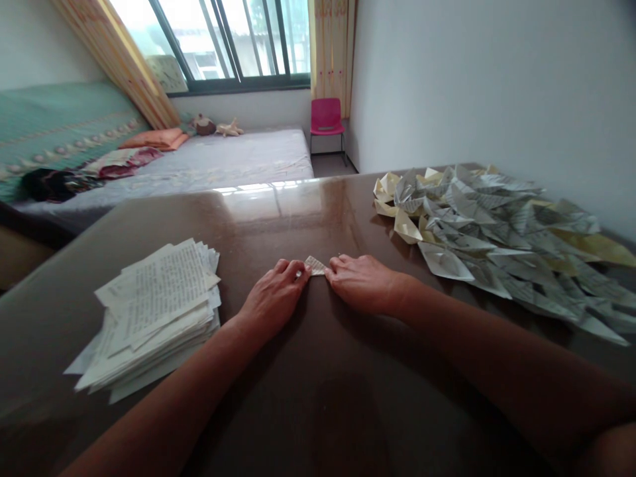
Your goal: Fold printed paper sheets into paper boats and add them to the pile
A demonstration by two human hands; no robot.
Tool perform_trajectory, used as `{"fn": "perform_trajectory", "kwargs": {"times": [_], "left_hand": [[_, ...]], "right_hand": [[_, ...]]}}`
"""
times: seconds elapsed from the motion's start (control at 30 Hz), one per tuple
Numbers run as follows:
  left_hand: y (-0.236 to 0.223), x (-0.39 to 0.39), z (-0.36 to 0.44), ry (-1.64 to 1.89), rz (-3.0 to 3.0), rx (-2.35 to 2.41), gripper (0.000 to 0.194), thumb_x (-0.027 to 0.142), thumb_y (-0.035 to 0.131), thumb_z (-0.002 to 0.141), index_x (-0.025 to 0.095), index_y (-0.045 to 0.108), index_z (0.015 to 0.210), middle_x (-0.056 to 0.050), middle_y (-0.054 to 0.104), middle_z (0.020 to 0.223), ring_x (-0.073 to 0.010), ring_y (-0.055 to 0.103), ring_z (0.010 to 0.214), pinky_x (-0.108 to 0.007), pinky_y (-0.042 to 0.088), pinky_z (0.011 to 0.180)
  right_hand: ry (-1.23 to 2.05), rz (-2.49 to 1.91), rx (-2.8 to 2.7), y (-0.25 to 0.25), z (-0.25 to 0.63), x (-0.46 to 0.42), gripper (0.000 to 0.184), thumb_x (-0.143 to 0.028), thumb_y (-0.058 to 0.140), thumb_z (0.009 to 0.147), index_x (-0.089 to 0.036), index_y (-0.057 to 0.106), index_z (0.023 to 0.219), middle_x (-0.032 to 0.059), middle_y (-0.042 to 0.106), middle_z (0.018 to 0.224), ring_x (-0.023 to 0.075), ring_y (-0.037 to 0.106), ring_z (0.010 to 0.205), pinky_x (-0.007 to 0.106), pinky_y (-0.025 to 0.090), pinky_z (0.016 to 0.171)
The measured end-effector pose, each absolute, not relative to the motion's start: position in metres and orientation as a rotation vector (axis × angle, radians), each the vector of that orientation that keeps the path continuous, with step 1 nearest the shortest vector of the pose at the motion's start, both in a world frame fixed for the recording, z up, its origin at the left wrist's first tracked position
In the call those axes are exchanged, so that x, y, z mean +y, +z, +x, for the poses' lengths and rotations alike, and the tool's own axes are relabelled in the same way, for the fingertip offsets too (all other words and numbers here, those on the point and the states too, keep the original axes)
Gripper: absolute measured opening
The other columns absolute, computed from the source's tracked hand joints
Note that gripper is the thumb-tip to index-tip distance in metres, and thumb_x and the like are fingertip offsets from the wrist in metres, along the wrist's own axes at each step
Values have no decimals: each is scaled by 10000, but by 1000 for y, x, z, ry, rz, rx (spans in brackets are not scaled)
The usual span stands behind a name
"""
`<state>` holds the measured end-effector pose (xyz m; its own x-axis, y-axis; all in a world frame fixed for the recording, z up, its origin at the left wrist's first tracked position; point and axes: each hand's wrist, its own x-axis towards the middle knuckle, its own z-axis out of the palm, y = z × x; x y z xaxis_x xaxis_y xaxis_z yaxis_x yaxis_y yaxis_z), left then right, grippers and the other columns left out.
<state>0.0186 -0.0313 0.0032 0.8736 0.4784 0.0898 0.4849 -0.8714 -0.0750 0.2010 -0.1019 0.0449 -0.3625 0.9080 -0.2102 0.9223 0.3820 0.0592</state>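
A small folded piece of paper (317, 266) with printed lines shows between my two hands, its peak pointing away from me. My left hand (275, 291) pinches its left corner, fingers curled. At the right corner, the fingers of my right hand (365, 281) are closed on the same paper. Both hands rest low at the middle of the brown table (318, 371). My fingers cover the paper's two ends.
A stack of printed sheets (159, 298) lies at the left. Many folded paper boats (477, 218) are heaped at the right, near the wall. Beyond the table are a bed (248, 156) and a pink chair (326, 118) under the window.
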Motion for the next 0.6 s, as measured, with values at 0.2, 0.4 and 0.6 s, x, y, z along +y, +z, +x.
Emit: {"fn": "perform_trajectory", "kwargs": {"times": [0.2, 0.4, 0.6], "left_hand": [[6, -35, 19, -73, -2901, -828, 384, 181, 447, 911, 236, 522, 1283, -82, 565, 1185, -259, 484, 1042, -395, 480, 832], [-11, -18, 9, -390, -2998, -902, 363, 193, 424, 918, 287, 592, 1227, -43, 576, 1173, -209, 514, 1021, -350, 471, 878], [-18, -8, 7, -668, -3044, -1063, 406, 362, 480, 919, 258, 526, 1309, -45, 640, 1113, -224, 535, 1039, -372, 459, 909]], "right_hand": [[-146, 1641, 2440, 47, 206, -101, 294, -178, 457, 879, -130, 648, 1097, 177, 625, 1127, 272, 617, 980, 325, 485, 677], [-353, 1666, 2492, 45, 231, -85, 291, -246, 489, 864, -221, 678, 1085, 94, 678, 1039, 215, 651, 866, 276, 446, 664], [-235, 2033, 2852, 18, 229, -71, 341, -325, 589, 868, -230, 609, 1195, 63, 609, 1135, 182, 594, 955, 278, 445, 786]]}}
